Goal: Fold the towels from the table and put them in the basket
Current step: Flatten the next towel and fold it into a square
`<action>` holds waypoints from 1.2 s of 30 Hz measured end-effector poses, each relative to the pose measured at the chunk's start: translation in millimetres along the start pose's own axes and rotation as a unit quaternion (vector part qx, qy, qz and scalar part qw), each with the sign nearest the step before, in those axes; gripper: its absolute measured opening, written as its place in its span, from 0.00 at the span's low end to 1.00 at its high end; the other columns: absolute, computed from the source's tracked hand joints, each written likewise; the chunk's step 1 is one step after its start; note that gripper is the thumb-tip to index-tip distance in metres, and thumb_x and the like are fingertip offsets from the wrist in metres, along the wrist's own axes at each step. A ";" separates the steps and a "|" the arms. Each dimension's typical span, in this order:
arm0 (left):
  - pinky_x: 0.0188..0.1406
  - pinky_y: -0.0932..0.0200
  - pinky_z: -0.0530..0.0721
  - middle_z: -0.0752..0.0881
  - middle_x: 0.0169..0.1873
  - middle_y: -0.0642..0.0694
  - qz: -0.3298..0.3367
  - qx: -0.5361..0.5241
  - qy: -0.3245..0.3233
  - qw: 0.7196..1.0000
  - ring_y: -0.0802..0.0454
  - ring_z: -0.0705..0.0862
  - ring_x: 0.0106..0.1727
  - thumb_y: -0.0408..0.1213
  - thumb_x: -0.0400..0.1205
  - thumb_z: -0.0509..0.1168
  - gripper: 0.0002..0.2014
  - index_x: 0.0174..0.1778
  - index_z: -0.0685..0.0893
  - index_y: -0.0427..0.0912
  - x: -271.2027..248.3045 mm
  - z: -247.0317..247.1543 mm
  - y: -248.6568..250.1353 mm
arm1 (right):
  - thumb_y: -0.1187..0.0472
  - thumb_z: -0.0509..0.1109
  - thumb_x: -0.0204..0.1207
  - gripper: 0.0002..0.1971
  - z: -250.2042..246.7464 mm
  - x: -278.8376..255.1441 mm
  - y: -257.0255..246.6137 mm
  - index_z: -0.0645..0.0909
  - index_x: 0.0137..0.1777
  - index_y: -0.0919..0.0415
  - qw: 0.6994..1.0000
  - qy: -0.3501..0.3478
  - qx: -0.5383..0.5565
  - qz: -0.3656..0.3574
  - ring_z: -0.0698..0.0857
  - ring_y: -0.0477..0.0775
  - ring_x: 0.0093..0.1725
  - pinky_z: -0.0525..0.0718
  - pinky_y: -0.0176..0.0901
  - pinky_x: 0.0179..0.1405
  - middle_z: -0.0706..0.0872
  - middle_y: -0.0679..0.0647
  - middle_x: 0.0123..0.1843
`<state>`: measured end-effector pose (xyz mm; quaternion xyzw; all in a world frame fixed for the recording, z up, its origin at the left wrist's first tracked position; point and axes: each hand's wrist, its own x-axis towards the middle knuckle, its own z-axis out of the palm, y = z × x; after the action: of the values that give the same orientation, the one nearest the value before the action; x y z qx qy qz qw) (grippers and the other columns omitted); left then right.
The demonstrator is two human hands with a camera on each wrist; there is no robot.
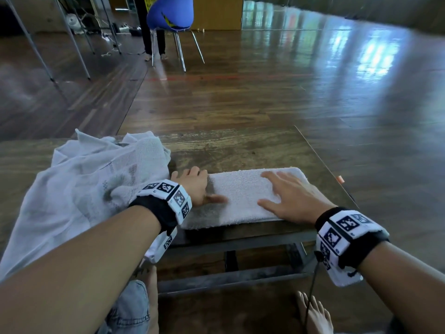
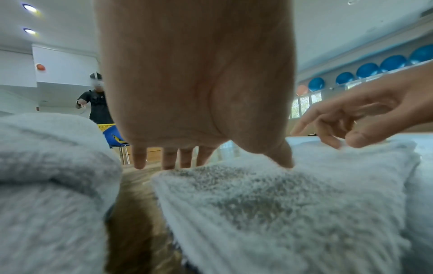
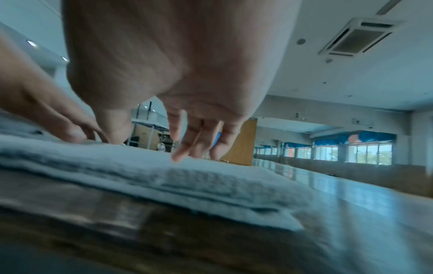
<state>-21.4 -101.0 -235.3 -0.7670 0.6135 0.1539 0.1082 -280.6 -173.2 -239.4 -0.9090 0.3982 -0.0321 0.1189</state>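
Observation:
A folded white towel (image 1: 240, 196) lies flat near the front edge of the wooden table (image 1: 240, 148). My right hand (image 1: 286, 196) lies flat and spread on its right half, fingers straight. My left hand (image 1: 192, 186) sits at the towel's left end. Its thumb touches the top of the towel (image 2: 269, 204), and its fingers (image 2: 168, 159) hang straight down past the edge without going under it. A heap of unfolded white towels (image 1: 96, 179) lies on the table's left side, under my left forearm. A yellow basket (image 2: 106, 127) shows far off behind a blue chair.
The table's right edge (image 1: 320, 160) is close to the towel's end. A blue chair (image 1: 171, 15) and a standing person's legs (image 1: 147, 32) are across the wooden floor. Metal table legs (image 1: 72, 44) stand at the far left. My bare feet (image 1: 315, 314) are under the table.

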 end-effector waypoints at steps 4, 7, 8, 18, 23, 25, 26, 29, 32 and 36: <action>0.74 0.36 0.65 0.75 0.71 0.40 -0.032 0.005 0.019 0.999 0.40 0.74 0.72 0.71 0.76 0.60 0.34 0.65 0.77 0.46 3.3 -8.0 -0.1 | 0.34 0.63 0.77 0.32 11.7 -2.4 -25.8 0.62 0.79 0.38 0.997 -0.081 0.005 -0.011 0.86 0.58 0.51 0.84 0.58 0.56 0.82 0.46 0.42; 0.67 0.40 0.75 0.83 0.63 0.44 -0.035 -0.033 0.017 0.999 0.42 0.82 0.62 0.64 0.77 0.65 0.31 0.69 0.71 0.47 1.2 -10.3 1.9 | 0.37 0.66 0.79 0.32 7.7 6.9 -21.0 0.64 0.81 0.44 0.997 -0.075 -0.004 0.023 0.84 0.60 0.60 0.82 0.56 0.62 0.85 0.57 0.59; 0.65 0.41 0.78 0.83 0.63 0.45 -0.029 -0.050 0.018 0.998 0.42 0.83 0.61 0.61 0.78 0.66 0.32 0.71 0.68 0.47 0.3 -11.0 2.4 | 0.40 0.66 0.80 0.32 4.8 10.3 -17.5 0.64 0.81 0.47 0.997 -0.074 -0.007 0.031 0.83 0.59 0.63 0.81 0.56 0.65 0.84 0.57 0.63; 0.64 0.42 0.82 0.84 0.67 0.46 0.117 -0.244 -0.048 0.961 0.39 0.84 0.63 0.22 0.79 0.55 0.27 0.65 0.87 0.52 -15.7 -27.4 13.4 | 0.55 0.59 0.86 0.23 -7.3 19.7 -0.4 0.69 0.80 0.52 0.998 -0.053 0.019 0.041 0.79 0.58 0.71 0.77 0.53 0.71 0.78 0.55 0.72; 0.64 0.56 0.83 0.84 0.63 0.53 0.166 -0.210 -0.024 0.963 0.53 0.84 0.59 0.21 0.76 0.68 0.30 0.68 0.84 0.59 -18.3 -25.2 9.1 | 0.59 0.58 0.87 0.26 -3.6 16.5 11.2 0.65 0.85 0.52 0.995 -0.089 0.021 0.031 0.70 0.56 0.82 0.67 0.52 0.81 0.69 0.52 0.84; 0.54 0.58 0.83 0.86 0.54 0.51 0.187 -0.231 0.034 0.954 0.56 0.84 0.51 0.29 0.77 0.73 0.19 0.60 0.89 0.55 -16.1 -21.7 9.5 | 0.62 0.59 0.85 0.28 -4.2 14.7 15.2 0.64 0.86 0.52 0.995 -0.094 0.026 0.023 0.66 0.55 0.84 0.63 0.51 0.84 0.66 0.50 0.86; 0.48 0.60 0.81 0.84 0.51 0.49 0.190 -0.245 0.073 0.948 0.56 0.83 0.48 0.37 0.77 0.75 0.10 0.54 0.91 0.52 -16.5 -21.7 10.8 | 0.65 0.60 0.83 0.30 -5.4 13.6 17.2 0.63 0.86 0.52 0.995 -0.096 0.027 0.019 0.64 0.55 0.84 0.62 0.52 0.84 0.65 0.50 0.86; 0.44 0.63 0.79 0.80 0.48 0.47 0.195 -0.288 0.178 0.921 0.53 0.80 0.46 0.51 0.75 0.76 0.11 0.41 0.91 0.47 -12.6 -23.7 14.5 | 0.68 0.67 0.76 0.40 -11.8 8.0 22.3 0.58 0.87 0.48 0.992 -0.119 0.034 -0.002 0.59 0.55 0.85 0.59 0.52 0.84 0.61 0.49 0.87; 0.35 0.65 0.74 0.86 0.38 0.49 0.198 -0.327 0.275 0.882 0.57 0.79 0.35 0.50 0.78 0.73 0.09 0.35 0.88 0.51 -11.7 -29.0 21.2 | 0.54 0.81 0.70 0.51 -16.8 -1.7 19.6 0.54 0.87 0.41 0.985 -0.146 0.083 -0.031 0.57 0.52 0.85 0.60 0.55 0.83 0.60 0.46 0.87; 0.27 0.61 0.72 0.88 0.29 0.41 0.153 -0.352 0.325 0.864 0.52 0.76 0.25 0.50 0.82 0.69 0.17 0.37 0.91 0.39 -9.5 -30.1 27.0 | 0.45 0.88 0.59 0.44 -18.1 -9.1 2.4 0.72 0.75 0.41 0.974 -0.076 0.197 -0.081 0.77 0.38 0.69 0.76 0.40 0.71 0.80 0.39 0.69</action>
<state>-46.5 -109.1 -203.3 -0.6570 0.6286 0.1164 -0.3996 -291.2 -171.6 -222.2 -0.8965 0.2992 -0.0507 0.3228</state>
